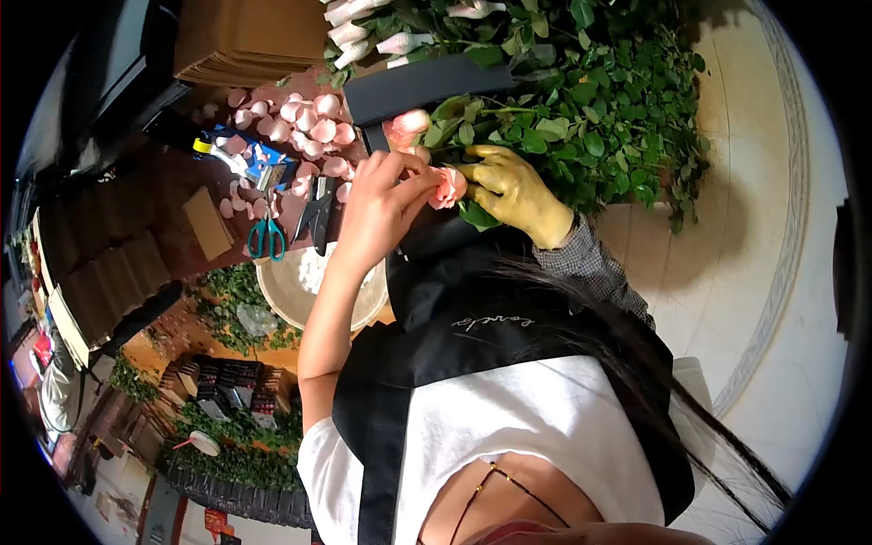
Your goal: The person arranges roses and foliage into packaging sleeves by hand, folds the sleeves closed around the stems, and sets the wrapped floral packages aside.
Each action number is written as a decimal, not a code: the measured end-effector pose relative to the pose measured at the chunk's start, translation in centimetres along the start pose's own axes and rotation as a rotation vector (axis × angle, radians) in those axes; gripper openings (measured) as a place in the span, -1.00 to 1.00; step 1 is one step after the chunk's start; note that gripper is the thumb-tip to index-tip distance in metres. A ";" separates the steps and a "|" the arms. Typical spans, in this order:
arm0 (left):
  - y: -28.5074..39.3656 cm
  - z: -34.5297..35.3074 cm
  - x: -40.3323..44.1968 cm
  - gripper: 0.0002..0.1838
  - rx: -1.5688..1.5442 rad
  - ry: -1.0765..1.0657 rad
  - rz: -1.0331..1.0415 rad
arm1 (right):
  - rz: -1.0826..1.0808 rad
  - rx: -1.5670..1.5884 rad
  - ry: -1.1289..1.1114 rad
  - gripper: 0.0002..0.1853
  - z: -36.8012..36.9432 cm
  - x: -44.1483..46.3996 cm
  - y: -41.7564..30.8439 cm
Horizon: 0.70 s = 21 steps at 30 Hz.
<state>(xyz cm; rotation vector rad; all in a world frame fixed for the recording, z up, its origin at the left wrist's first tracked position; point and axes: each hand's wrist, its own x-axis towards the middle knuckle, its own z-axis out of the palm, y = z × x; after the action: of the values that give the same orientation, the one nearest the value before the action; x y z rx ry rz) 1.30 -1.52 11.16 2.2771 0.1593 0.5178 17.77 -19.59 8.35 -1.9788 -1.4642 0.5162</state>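
A pink rose is held between my two hands. My left hand, bare, is closed with its fingertips pinching the bloom's outer petals. My right hand, in a yellow glove, grips the rose just below its head; the glove hides part of the stem. Right beyond my hands lie other pink roses with leafy stems, close to a dark grey padded block.
Loose petals, teal-handled scissors and a black stapler-like tool lie on the left. A round bowl holds white bits. Leafy stems fill the upper right, with wrapped blooms above. Cardboard is stacked at upper left.
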 end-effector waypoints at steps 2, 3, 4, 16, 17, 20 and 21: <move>-0.1 -0.2 0.1 -0.76 0.037 -0.018 0.031 | 0.005 -0.004 -0.014 -0.62 -0.1 -0.2 -0.1; 0.2 -0.4 0.4 -0.76 0.094 -0.028 0.045 | 0.012 -0.003 -0.017 -0.62 -0.1 -0.3 0.0; 0.1 -0.4 0.3 -0.76 0.145 -0.034 0.071 | 0.001 -0.014 -0.014 -0.63 -0.1 -0.3 0.0; 0.0 0.5 1.0 -0.73 0.112 -0.046 0.085 | -0.045 -0.038 0.019 -0.68 -0.3 0.3 -0.8; 0.1 0.5 1.0 -0.73 0.107 -0.049 0.084 | -0.040 -0.038 0.017 -0.68 -0.2 0.2 -0.6; 0.6 0.2 0.9 -0.78 0.008 -0.072 0.050 | -0.066 -0.019 0.042 -0.68 0.0 0.1 -0.2; 0.7 -0.1 1.0 -0.78 0.012 -0.075 0.052 | -0.078 -0.076 0.032 -0.68 0.0 0.3 -0.4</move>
<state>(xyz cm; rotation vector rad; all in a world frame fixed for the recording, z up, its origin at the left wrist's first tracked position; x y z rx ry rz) 2.13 -1.63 12.06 2.3131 0.0666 0.4587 17.54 -19.22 8.65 -1.9697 -1.5549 0.3994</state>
